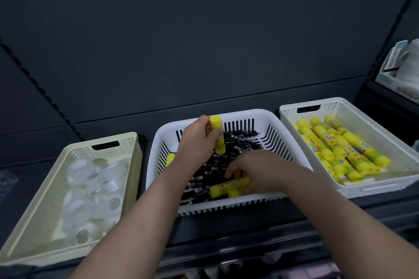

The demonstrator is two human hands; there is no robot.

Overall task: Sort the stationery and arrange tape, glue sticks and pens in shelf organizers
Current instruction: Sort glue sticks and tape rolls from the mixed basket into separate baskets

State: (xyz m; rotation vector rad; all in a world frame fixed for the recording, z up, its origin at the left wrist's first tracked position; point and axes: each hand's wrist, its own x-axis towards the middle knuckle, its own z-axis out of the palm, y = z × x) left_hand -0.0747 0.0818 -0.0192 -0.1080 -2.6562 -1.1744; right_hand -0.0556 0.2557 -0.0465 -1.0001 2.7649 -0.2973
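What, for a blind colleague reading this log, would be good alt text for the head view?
A person's left hand holds a yellow glue stick upright over the middle basket of black pens, while the right hand grips a second glue stick lying in it. The left basket holds clear tape rolls; the right basket holds more glue sticks.

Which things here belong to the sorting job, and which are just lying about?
Job: left hand holding a glue stick; right hand gripping loose sticks; pens; tape; sorted sticks; left basket; middle basket; right basket.
Lying about: packs on the right shelf.
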